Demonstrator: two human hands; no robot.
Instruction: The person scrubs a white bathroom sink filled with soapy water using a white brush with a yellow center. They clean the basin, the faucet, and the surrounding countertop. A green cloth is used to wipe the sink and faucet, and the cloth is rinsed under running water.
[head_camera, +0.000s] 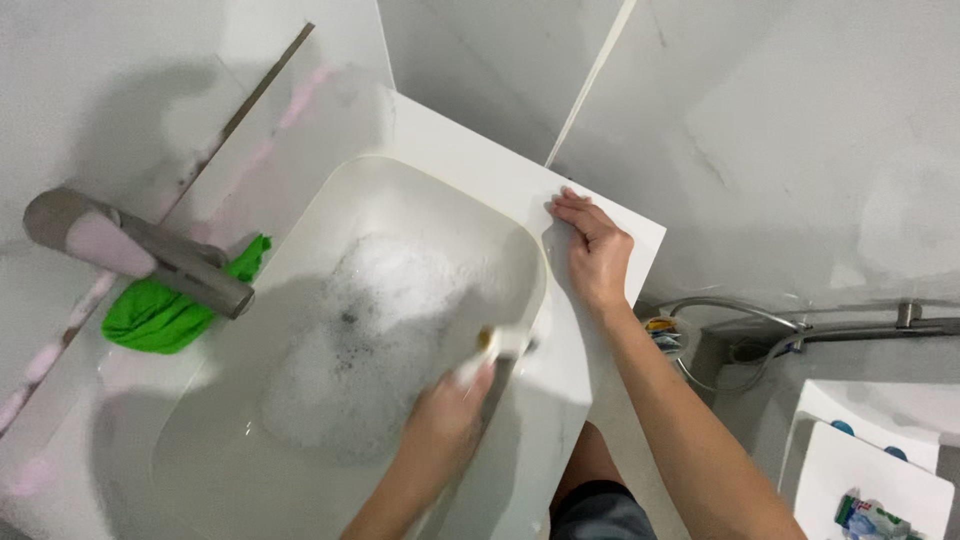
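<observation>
Left hand (440, 425) was down inside the sink (250, 470), fingers curled shut round the handle of a small scrub brush (497, 347). Brush head sat pressed vs. the sink's right inner wall, just under the rim, pale w/ a brownish bit showing at the tip. Couldn't make out bristles clearly, blurred.

Right hand (592, 250) lay flat & open on the white desk (620, 225) at the sink's far right corner, fingers spread, holding nothing, looked like bracing.

Foam (360, 330) covered the basin middle, w/ dark specks in it, touching the wall near the brush.

Handling, as judged: brush prob. light & stiff, plastic handle, wet & soapy so likely slippery. Full wrap round the handle, close behind the head, seemed the right hold; pinch grip would prob. slide. Basin wall hard, smooth, slick under suds, so pressure would need to go square into it or the head might skate. Nothing fragile about the brush itself.

Also there: grey faucet (140, 255) reaching over the sink's left edge, spout open-ended toward the basin. Green cloth (165, 310) bunched on the desk just behind & under the faucet, soft, limp, looked damp but couldn't tell for sure. Shower hose (740, 310) coiled low on the right, well apart. White bin lid w/ a small packet (870, 515) bottom right corner.
</observation>
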